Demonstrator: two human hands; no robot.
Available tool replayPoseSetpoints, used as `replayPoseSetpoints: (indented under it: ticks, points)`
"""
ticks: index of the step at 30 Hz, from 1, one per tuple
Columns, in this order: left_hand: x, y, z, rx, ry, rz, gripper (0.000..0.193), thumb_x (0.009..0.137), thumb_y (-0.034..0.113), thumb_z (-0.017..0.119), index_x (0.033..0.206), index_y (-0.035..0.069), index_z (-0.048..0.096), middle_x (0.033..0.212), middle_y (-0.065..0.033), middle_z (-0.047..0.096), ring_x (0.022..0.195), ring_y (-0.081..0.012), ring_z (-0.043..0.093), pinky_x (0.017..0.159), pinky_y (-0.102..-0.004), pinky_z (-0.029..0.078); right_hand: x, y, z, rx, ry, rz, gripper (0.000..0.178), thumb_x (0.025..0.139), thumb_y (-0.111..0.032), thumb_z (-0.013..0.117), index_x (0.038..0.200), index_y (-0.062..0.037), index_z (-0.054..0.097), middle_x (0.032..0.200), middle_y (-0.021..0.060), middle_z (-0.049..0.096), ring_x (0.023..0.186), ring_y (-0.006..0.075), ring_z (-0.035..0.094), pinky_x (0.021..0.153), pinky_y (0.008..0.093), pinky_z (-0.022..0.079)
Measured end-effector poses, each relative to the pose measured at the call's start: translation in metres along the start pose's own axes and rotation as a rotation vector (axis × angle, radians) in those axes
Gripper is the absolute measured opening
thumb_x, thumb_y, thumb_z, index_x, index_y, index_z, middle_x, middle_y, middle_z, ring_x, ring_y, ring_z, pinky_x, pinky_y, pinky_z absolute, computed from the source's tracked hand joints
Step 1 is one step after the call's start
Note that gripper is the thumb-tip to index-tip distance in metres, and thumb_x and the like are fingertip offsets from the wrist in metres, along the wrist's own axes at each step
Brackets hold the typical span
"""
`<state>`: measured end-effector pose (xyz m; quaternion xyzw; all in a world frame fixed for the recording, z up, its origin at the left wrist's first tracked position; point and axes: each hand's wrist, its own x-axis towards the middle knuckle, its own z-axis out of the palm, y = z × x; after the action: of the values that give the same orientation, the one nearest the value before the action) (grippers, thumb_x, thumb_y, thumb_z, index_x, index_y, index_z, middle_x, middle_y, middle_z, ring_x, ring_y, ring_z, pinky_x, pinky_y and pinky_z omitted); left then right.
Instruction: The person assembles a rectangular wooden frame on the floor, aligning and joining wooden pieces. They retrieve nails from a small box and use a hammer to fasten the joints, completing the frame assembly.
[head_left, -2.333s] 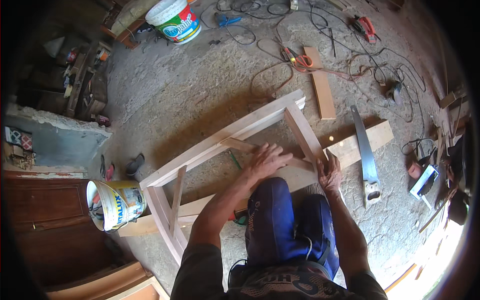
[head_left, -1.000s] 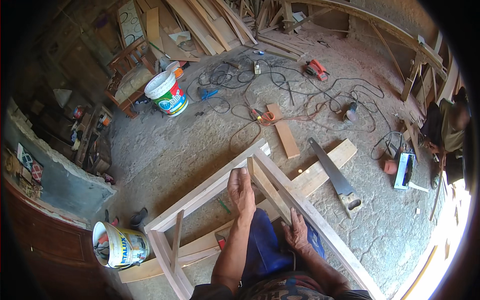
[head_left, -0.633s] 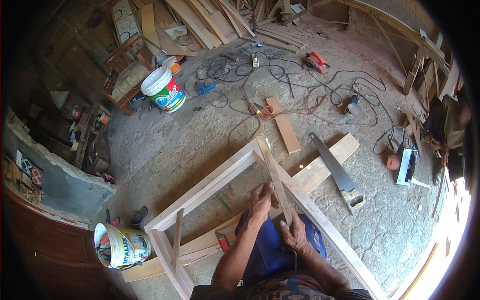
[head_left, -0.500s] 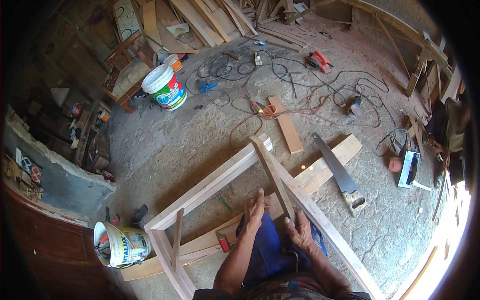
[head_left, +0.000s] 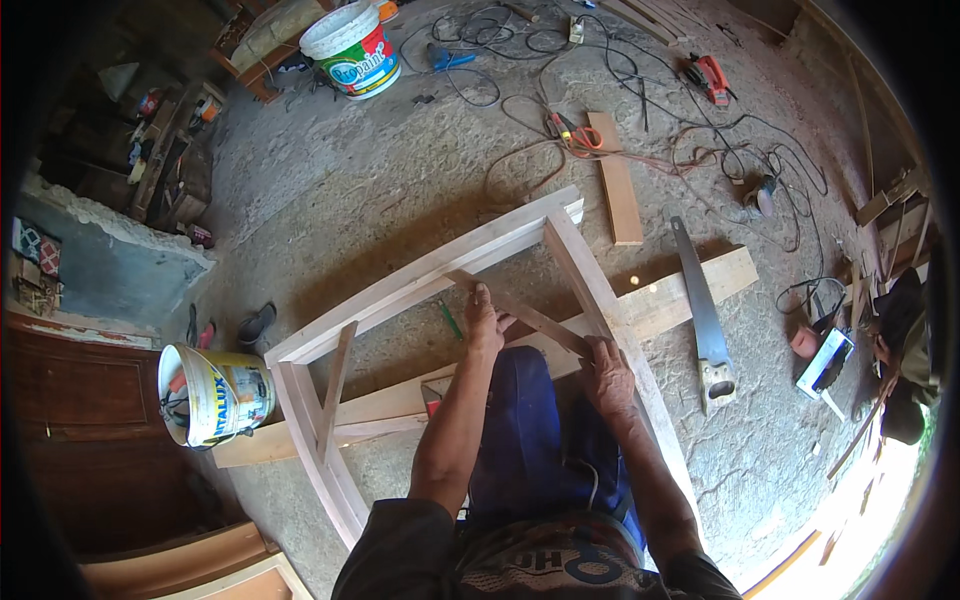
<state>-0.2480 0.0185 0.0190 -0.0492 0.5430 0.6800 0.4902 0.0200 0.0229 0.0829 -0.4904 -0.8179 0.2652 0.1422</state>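
Hands work at the far right corner of a pale wooden frame (head_left: 420,285) lying flat on the concrete floor (head_left: 400,180). Left hand (head_left: 483,325) is closed over the diagonal brace strip (head_left: 520,312), fingers curled over its upper part near the frame's far rail. Right hand (head_left: 607,372) rests on the lower end of the same strip where it meets the frame's right rail (head_left: 600,300); fingers are bent, but whether they clamp the strip or only press on it cannot be told. The frame rests on a long plank (head_left: 690,290) that crosses beneath it. A handsaw (head_left: 703,310) lies across this plank, just right of the frame. A yellow-and-white bucket (head_left: 215,392) stands left of the frame's near left corner.
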Motion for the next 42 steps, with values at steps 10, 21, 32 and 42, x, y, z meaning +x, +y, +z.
replayPoseSetpoints:
  ticks: [10,21,32,42]
  points:
    - [0.051,-0.012,-0.009,-0.061,0.087,0.012,0.068,0.104,0.048,0.053,0.158,0.019,0.022,0.150,-0.0191,0.041,0.132,-0.0426,0.050,0.104,-0.0639,0.049,0.041,0.024,0.015,-0.157,0.190,0.079,0.069,0.086,-0.025,0.074,0.148,-0.0160,0.045,0.146,0.0132,0.048,0.136,0.0376,0.046,0.108,0.0545,0.039]
    - [0.028,-0.002,0.011,-0.023,0.131,0.001,0.071,0.105,0.049,0.049,0.157,0.009,0.021,0.156,-0.0230,0.032,0.144,-0.0407,0.037,0.118,-0.0598,0.036,0.041,0.053,0.016,-0.151,0.147,0.163,0.080,0.087,-0.042,0.073,0.151,-0.0054,0.041,0.133,0.0187,0.057,0.120,0.0396,0.058,0.102,0.0490,0.048]
    - [0.026,0.011,0.010,-0.020,0.166,0.121,0.072,0.105,0.050,0.047,0.155,0.005,0.022,0.153,-0.0232,0.038,0.142,-0.0373,0.041,0.118,-0.0540,0.040,0.045,0.046,0.017,-0.093,0.074,0.239,0.085,0.087,-0.044,0.073,0.156,-0.0115,0.034,0.141,0.0144,0.051,0.125,0.0372,0.055,0.104,0.0482,0.046]
    - [0.040,0.006,-0.007,0.008,0.143,0.113,0.073,0.105,0.051,0.047,0.161,0.017,0.014,0.155,-0.0223,0.033,0.143,-0.0425,0.039,0.114,-0.0540,0.043,0.046,0.043,0.013,-0.082,0.096,0.208,0.082,0.088,-0.044,0.073,0.155,-0.0136,0.036,0.139,0.0144,0.052,0.122,0.0371,0.057,0.100,0.0492,0.049]
